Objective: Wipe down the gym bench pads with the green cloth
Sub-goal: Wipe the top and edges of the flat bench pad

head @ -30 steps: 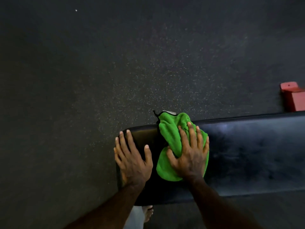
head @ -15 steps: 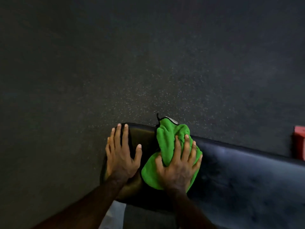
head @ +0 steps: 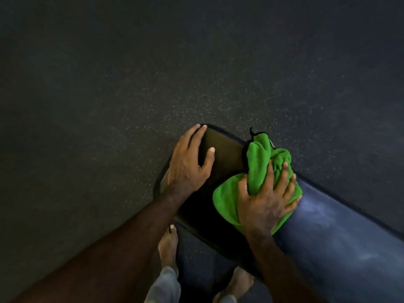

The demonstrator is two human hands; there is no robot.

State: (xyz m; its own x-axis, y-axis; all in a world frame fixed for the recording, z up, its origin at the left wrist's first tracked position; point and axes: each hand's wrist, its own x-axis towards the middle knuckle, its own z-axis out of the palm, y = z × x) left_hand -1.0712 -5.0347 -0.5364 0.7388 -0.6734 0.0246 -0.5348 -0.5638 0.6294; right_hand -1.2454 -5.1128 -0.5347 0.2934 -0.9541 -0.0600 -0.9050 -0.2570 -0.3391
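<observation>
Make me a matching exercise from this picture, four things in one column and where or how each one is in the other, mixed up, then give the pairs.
Things:
1. left hand
2. right hand
3. green cloth
4. bare foot

Places or states:
A. bunched up on the bench pad
B. on the speckled floor beside the pad
C. grips the cloth, fingers curled into it
D. rests on the end of the pad, no cloth under it

Pairs: 1-D, 2-C, 3-A, 4-B
</observation>
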